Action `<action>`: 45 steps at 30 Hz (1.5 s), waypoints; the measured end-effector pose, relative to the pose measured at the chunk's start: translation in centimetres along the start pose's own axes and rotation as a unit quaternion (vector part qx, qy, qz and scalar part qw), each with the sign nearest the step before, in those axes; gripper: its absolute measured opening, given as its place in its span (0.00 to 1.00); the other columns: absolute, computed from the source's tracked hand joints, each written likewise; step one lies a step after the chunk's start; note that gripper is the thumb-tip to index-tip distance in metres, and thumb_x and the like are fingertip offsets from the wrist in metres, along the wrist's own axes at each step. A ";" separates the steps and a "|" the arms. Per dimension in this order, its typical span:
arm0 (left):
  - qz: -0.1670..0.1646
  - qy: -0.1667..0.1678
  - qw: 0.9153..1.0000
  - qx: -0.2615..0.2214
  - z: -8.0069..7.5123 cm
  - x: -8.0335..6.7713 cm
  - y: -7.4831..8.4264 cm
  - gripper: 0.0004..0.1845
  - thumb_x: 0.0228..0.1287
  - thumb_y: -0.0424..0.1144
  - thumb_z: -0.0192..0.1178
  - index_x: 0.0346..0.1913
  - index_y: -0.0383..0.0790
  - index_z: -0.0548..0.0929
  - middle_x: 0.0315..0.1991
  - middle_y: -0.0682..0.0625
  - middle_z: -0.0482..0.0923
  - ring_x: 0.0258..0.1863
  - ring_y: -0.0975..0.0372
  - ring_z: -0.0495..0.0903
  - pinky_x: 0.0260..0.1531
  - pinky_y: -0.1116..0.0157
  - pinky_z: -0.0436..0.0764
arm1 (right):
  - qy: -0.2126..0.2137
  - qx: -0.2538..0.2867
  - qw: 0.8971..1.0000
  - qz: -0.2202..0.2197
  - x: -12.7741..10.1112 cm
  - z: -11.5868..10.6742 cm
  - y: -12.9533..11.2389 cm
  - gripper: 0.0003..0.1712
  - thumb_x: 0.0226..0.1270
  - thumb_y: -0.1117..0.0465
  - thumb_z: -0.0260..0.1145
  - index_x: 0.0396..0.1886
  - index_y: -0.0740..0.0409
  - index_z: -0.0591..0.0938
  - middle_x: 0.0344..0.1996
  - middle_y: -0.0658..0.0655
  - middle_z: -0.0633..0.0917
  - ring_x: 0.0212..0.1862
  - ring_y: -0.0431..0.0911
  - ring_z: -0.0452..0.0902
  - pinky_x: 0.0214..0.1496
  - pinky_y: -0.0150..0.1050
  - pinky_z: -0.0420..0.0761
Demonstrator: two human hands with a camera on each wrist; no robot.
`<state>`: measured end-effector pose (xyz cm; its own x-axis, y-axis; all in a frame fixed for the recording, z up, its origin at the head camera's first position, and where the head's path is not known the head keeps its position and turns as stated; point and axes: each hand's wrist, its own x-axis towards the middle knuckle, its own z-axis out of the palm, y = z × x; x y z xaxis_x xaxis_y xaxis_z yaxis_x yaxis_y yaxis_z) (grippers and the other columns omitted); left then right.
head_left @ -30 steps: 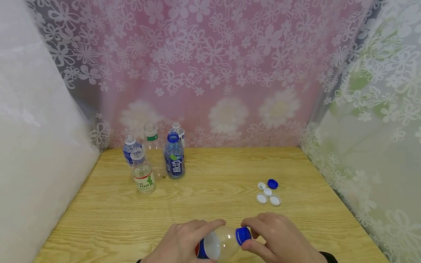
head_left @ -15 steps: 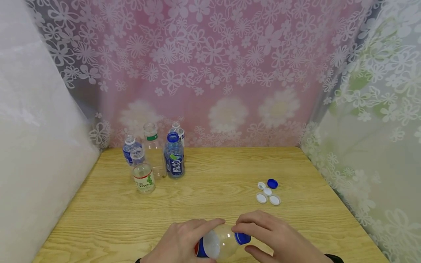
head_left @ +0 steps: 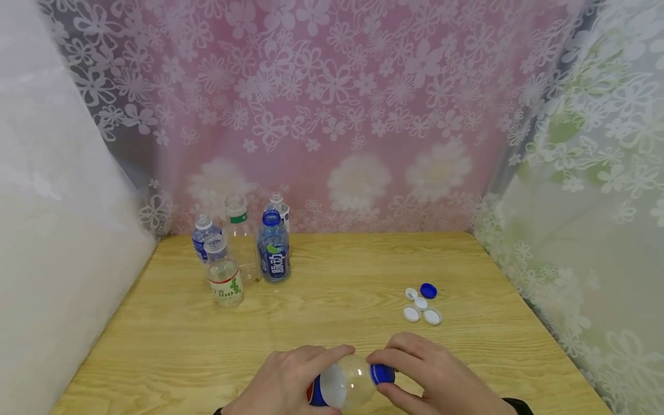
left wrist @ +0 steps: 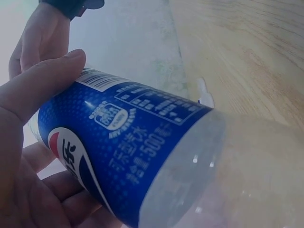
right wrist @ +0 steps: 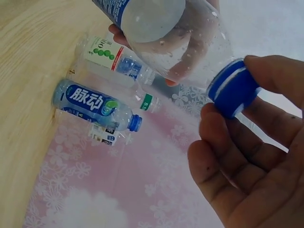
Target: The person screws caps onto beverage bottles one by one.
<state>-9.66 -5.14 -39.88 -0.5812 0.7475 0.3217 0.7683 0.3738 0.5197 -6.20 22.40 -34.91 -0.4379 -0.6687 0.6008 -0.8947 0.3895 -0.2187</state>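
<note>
A clear plastic cola bottle (head_left: 359,381) lies sideways near the table's front edge in the head view, its neck to the right. My left hand (head_left: 285,381) grips its body, fingers and thumb wrapped round the blue label (left wrist: 118,126) in the left wrist view. On the neck sits a blue screw cap (right wrist: 232,88). My right hand (head_left: 433,374) pinches this cap between thumb and fingers, as the right wrist view shows. No liquid shows in the visible part of the bottle.
Several uncapped bottles stand at the back left, among them a blue one (head_left: 274,253) and one with a green-printed label (head_left: 226,285). On the right lie a loose blue cap (head_left: 428,290) and several white caps (head_left: 432,316). Curtains enclose the wooden table (head_left: 332,300).
My right fingers loosened from the cap, shifted round over its top, and now pinch it again. My left hand and the bottle have stayed nearly still.
</note>
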 end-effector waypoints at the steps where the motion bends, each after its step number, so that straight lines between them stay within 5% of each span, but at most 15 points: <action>1: 0.000 0.000 1.000 -0.002 0.0 0.0 0.0 0.39 0.61 0.62 0.67 0.74 0.61 0.67 0.48 0.55 0.85 0.43 0.72 0.81 0.34 0.77 0.78 | -0.001 0.003 1.000 -0.001 0.0 0.1 0.1 0.14 0.73 0.57 0.65 0.55 0.54 0.81 0.39 0.43 0.78 0.37 0.32 0.70 0.40 0.17 0.70; 6: -0.006 -0.001 1.000 -0.026 0.0 -0.2 0.0 0.38 0.62 0.64 0.65 0.74 0.61 0.67 0.49 0.53 0.85 0.43 0.70 0.83 0.32 0.78 0.78 | -0.009 0.006 1.000 0.000 0.0 0.4 0.1 0.16 0.73 0.58 0.65 0.57 0.54 0.80 0.39 0.42 0.78 0.37 0.32 0.70 0.41 0.16 0.69; 14: -0.013 -0.014 1.000 -0.011 -0.2 -0.1 -0.2 0.40 0.61 0.64 0.65 0.74 0.60 0.66 0.50 0.55 0.85 0.45 0.71 0.82 0.36 0.72 0.81 | -0.034 -0.004 0.999 0.013 0.0 -0.6 -0.4 0.22 0.71 0.55 0.67 0.62 0.53 0.78 0.55 0.49 0.79 0.51 0.39 0.76 0.49 0.23 0.77; 20: -0.019 -0.030 0.999 -0.022 -0.3 0.0 -0.2 0.40 0.61 0.64 0.65 0.74 0.61 0.66 0.49 0.56 0.84 0.44 0.72 0.81 0.37 0.73 0.81 | -0.025 0.007 0.999 -0.027 0.3 -0.6 -0.3 0.16 0.78 0.57 0.57 0.59 0.56 0.79 0.52 0.50 0.79 0.48 0.38 0.74 0.49 0.22 0.76; 38: -0.004 -0.014 0.998 -0.061 0.0 -0.1 -0.1 0.38 0.63 0.61 0.65 0.74 0.62 0.65 0.54 0.54 0.84 0.47 0.69 0.83 0.36 0.75 0.80 | -0.002 -0.017 0.998 -0.055 0.3 -0.2 -0.6 0.16 0.76 0.57 0.60 0.55 0.63 0.79 0.44 0.50 0.77 0.42 0.35 0.71 0.44 0.18 0.73; 45: 0.010 0.002 0.997 -0.078 0.1 0.0 0.1 0.37 0.64 0.59 0.66 0.73 0.60 0.67 0.52 0.54 0.85 0.46 0.71 0.83 0.38 0.77 0.80 | -0.009 -0.051 0.999 -0.016 0.3 -0.5 -1.1 0.16 0.78 0.53 0.58 0.54 0.59 0.79 0.41 0.46 0.75 0.39 0.33 0.68 0.40 0.16 0.69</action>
<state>-9.59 -5.01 -39.93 -0.5671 0.7519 0.3362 0.7287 0.2678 0.6304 -5.29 22.02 -34.11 -0.4123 -0.6929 0.5915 -0.8950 0.4295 -0.1207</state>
